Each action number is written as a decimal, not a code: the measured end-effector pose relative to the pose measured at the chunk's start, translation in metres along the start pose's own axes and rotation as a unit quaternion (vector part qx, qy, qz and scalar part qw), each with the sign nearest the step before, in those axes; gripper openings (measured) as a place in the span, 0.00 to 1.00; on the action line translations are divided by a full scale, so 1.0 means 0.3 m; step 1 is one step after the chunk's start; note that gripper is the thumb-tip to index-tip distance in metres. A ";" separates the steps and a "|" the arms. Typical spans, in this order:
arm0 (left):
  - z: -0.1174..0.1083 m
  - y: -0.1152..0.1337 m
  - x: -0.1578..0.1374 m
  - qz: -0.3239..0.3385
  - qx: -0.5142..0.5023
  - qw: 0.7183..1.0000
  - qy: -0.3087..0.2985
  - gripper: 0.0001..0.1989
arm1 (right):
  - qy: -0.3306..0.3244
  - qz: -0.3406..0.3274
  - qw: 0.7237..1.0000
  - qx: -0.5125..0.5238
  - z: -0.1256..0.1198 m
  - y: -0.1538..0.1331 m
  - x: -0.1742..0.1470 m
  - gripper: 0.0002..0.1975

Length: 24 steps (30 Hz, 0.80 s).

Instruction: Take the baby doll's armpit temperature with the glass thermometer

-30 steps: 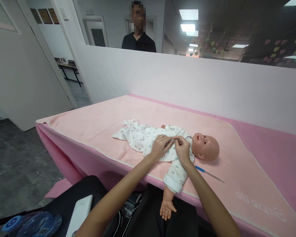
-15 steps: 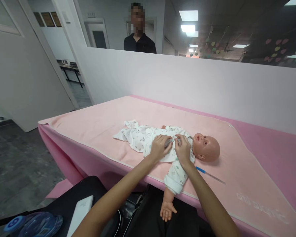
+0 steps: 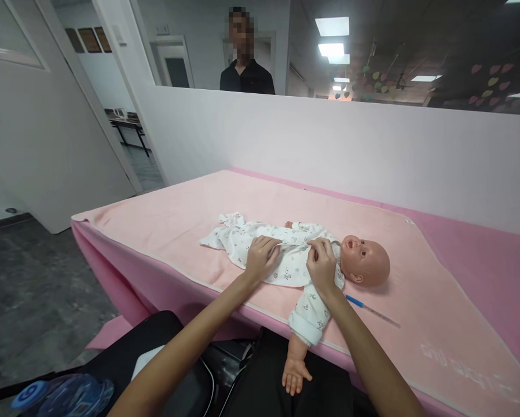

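A baby doll (image 3: 366,260) lies on its back, its head to the right, dressed in a white patterned baby shirt (image 3: 290,272). My left hand (image 3: 262,259) pinches the shirt's front edge near the belly. Higher up, at the chest, my right hand (image 3: 321,263) grips the same edge, and the fabric runs taut between the two hands. My fingertips are partly hidden, so the fastening there is hard to make out. One doll arm (image 3: 297,362) in its sleeve hangs over the near table edge.
A thin stick with a blue end (image 3: 355,301), perhaps a thermometer, lies by the doll's head on the pink cloth (image 3: 438,301). At lower left a chair (image 3: 156,330) holds a plastic bottle (image 3: 75,397) and a white object (image 3: 145,360). A person (image 3: 246,75) shows beyond the low wall.
My left hand has slid left along the shirt's front, away from my right hand, and the edge between them is now stretched. My right hand stays about where it was.
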<state>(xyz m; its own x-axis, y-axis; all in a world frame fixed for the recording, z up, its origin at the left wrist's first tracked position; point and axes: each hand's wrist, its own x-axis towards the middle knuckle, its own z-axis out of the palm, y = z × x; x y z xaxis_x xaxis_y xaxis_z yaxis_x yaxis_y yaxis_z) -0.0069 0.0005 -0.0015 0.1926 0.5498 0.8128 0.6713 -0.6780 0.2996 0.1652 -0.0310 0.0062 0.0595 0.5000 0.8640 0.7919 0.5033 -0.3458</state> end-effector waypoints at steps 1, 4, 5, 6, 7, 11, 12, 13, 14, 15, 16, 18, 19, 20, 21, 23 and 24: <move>0.003 0.002 0.001 -0.004 -0.001 1.000 0.010 0.09 | -0.006 -0.035 0.999 -0.008 -0.001 -0.005 -0.003 0.13; 0.008 0.011 0.001 -0.012 -0.002 0.999 0.036 0.10 | -0.058 -0.142 0.987 -0.055 0.005 -0.028 -0.005 0.11; 0.009 0.013 0.000 -0.014 0.000 0.999 0.041 0.10 | -0.075 -0.159 0.982 -0.075 0.012 -0.036 -0.001 0.10; 0.010 0.014 0.000 -0.016 0.002 0.999 0.043 0.11 | -0.088 -0.164 0.978 -0.094 0.020 -0.044 0.003 0.09; 0.011 0.015 -0.001 -0.017 0.004 0.999 0.043 0.11 | -0.099 -0.160 0.976 -0.111 0.030 -0.051 0.009 0.08; 0.016 0.010 -0.006 -0.016 0.003 0.999 0.041 0.12 | -0.126 -0.128 0.972 -0.152 0.067 -0.065 0.027 0.11; 0.018 0.008 -0.007 -0.017 0.001 0.999 0.042 0.12 | -0.132 -0.124 0.972 -0.152 0.072 -0.066 0.027 0.10; 0.019 0.006 -0.008 -0.017 -0.003 0.999 0.043 0.12 | -0.138 -0.122 0.972 -0.149 0.075 -0.067 0.026 0.10; 0.020 0.005 -0.009 -0.018 -0.007 0.999 0.044 0.13 | -0.141 -0.121 0.972 -0.143 0.076 -0.067 0.024 0.08; 0.021 0.004 -0.009 -0.018 -0.013 0.999 0.043 0.13 | -0.143 -0.120 0.973 -0.133 0.074 -0.067 0.020 0.07; 0.020 0.003 -0.010 -0.019 -0.020 0.999 0.043 0.14 | -0.144 -0.119 0.975 -0.120 0.071 -0.068 0.016 0.06; 0.017 0.004 -0.012 -0.022 -0.037 0.998 0.041 0.15 | -0.142 -0.120 0.979 -0.088 0.063 -0.068 0.009 0.06; 0.014 0.005 -0.012 -0.026 -0.045 0.998 0.039 0.16 | -0.141 -0.119 0.980 -0.070 0.058 -0.069 0.007 0.05; 0.012 0.007 -0.012 -0.029 -0.052 0.998 0.036 0.16 | -0.137 -0.117 0.982 -0.052 0.054 -0.070 0.005 0.05; 0.009 0.009 -0.012 -0.033 -0.057 0.997 0.033 0.16 | -0.131 -0.115 0.984 -0.036 0.051 -0.070 0.005 0.05; 0.003 0.014 -0.011 -0.033 -0.065 0.997 0.028 0.15 | -0.115 -0.108 0.987 -0.010 0.046 -0.072 0.005 0.04; 0.000 0.017 -0.011 -0.031 -0.066 0.997 0.025 0.15 | -0.107 -0.104 0.989 -0.001 0.045 -0.072 0.006 0.04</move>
<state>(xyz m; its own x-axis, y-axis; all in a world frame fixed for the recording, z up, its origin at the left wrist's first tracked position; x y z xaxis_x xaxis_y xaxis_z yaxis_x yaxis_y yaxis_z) -0.0042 -0.0047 -0.0027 0.1155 0.5697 0.8137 0.5796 -0.7039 0.4106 0.1401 -0.0315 0.0104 -0.2354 0.5241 0.8185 0.7750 0.6095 -0.1674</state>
